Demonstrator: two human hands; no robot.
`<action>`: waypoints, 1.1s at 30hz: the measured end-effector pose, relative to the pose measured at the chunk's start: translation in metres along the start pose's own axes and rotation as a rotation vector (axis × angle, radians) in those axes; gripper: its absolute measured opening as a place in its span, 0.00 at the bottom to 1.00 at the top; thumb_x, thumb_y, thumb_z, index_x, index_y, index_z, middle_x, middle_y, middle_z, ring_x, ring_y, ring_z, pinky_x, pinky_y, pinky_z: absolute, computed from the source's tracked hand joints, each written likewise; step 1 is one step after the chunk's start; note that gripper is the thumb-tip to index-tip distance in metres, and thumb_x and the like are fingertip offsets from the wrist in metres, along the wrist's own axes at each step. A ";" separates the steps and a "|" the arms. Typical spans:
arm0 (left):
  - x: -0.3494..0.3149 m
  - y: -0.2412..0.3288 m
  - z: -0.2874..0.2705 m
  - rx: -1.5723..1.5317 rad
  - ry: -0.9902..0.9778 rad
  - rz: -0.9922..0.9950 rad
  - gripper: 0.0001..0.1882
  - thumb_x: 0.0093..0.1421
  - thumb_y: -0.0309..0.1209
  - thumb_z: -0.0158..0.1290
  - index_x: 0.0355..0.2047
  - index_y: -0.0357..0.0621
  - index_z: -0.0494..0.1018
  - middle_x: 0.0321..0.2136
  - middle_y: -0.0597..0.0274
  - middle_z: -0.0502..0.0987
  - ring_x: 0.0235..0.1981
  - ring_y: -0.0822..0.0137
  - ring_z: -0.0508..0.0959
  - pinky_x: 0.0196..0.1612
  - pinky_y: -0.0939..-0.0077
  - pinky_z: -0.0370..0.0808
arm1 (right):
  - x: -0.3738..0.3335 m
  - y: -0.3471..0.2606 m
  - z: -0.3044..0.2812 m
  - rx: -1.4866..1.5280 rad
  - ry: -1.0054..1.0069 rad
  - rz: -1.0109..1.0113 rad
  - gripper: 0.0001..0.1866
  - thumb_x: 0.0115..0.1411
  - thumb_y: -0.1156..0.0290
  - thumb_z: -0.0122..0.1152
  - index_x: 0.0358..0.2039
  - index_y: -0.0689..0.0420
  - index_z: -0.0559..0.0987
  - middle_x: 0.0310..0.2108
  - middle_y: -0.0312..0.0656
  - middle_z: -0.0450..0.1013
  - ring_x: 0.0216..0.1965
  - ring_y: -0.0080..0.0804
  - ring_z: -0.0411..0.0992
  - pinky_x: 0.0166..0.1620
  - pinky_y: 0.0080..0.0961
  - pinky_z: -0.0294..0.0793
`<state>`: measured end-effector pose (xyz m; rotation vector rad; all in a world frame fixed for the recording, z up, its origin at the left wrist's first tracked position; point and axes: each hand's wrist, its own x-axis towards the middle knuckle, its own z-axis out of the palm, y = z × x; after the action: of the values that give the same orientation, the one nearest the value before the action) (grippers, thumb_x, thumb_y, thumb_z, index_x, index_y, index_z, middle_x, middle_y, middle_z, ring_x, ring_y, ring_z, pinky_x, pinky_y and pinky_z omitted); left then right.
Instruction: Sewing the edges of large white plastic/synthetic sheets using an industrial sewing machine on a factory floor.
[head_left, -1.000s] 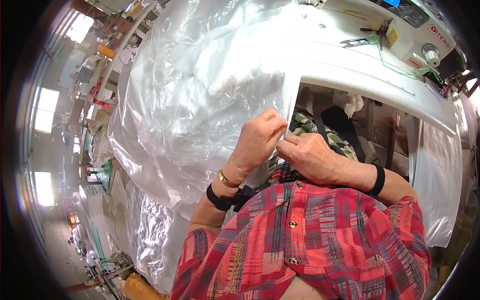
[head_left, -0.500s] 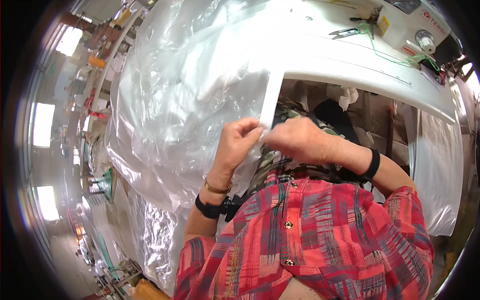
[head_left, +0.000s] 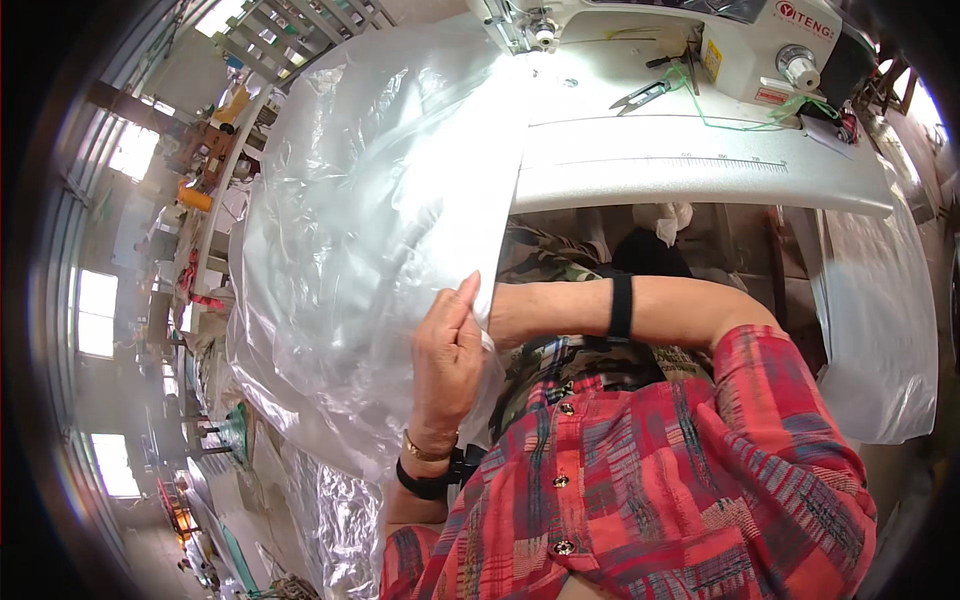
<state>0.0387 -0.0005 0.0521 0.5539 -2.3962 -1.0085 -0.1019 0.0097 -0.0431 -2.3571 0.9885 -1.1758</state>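
The large clear plastic bag [head_left: 370,230], a crinkled see-through sheet with nothing visible inside it, spreads over the left part of the white sewing table [head_left: 690,165] and hangs down past the table's near edge toward the person's lap. The left hand [head_left: 447,365] lies flat against the bag just below that edge, fingers straight and pressed together, the thumb tucked along the film; whether it pinches the plastic or only presses on it cannot be told. The right hand is hidden: the right forearm [head_left: 640,310], wearing a black band, runs leftward under the table edge and its wrist disappears behind the left hand and the bag's edge, so its fingers cannot be judged.

On the table, at its far side, stands a white sewing machine [head_left: 740,40]. Just in front of the machine lie small metal thread snips [head_left: 640,95], with a loose green thread [head_left: 740,110] trailing beside them. Off the table's right end hangs another sheet of clear plastic [head_left: 880,320]. Below the table edge, near the forearm, sits a crumpled white cloth [head_left: 665,220]. The person wears a red plaid shirt [head_left: 650,480].
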 end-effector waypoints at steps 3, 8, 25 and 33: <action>-0.001 -0.006 0.012 0.062 -0.011 0.023 0.17 0.63 0.22 0.49 0.53 0.31 0.72 0.25 0.65 0.64 0.23 0.76 0.64 0.26 0.80 0.63 | -0.025 -0.007 -0.020 -0.362 -0.372 0.316 0.08 0.51 0.68 0.62 0.32 0.56 0.81 0.30 0.48 0.78 0.34 0.46 0.77 0.37 0.38 0.77; 0.001 -0.009 0.035 -0.017 -0.032 0.038 0.13 0.56 0.20 0.53 0.43 0.34 0.75 0.23 0.58 0.66 0.22 0.68 0.66 0.26 0.75 0.64 | -0.023 -0.054 -0.138 -0.395 -0.407 0.730 0.11 0.56 0.66 0.56 0.30 0.61 0.79 0.25 0.52 0.76 0.30 0.49 0.77 0.37 0.41 0.76; 0.046 -0.016 0.064 0.266 -0.085 0.283 0.07 0.50 0.23 0.53 0.31 0.39 0.76 0.23 0.54 0.70 0.21 0.53 0.75 0.26 0.63 0.70 | -0.054 0.051 -0.184 -0.987 0.233 0.667 0.16 0.61 0.58 0.56 0.38 0.58 0.75 0.38 0.46 0.73 0.45 0.42 0.71 0.46 0.40 0.66; 0.114 -0.016 0.067 0.315 -0.035 0.347 0.04 0.50 0.23 0.52 0.25 0.38 0.75 0.20 0.54 0.70 0.18 0.53 0.73 0.23 0.63 0.69 | -0.055 0.050 -0.184 -0.912 0.307 0.635 0.14 0.60 0.61 0.58 0.38 0.59 0.75 0.38 0.46 0.73 0.44 0.43 0.69 0.47 0.39 0.64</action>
<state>-0.0881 -0.0349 0.0302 0.2104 -2.5805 -0.5009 -0.2937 0.0161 0.0094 -2.0815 2.5702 -0.9270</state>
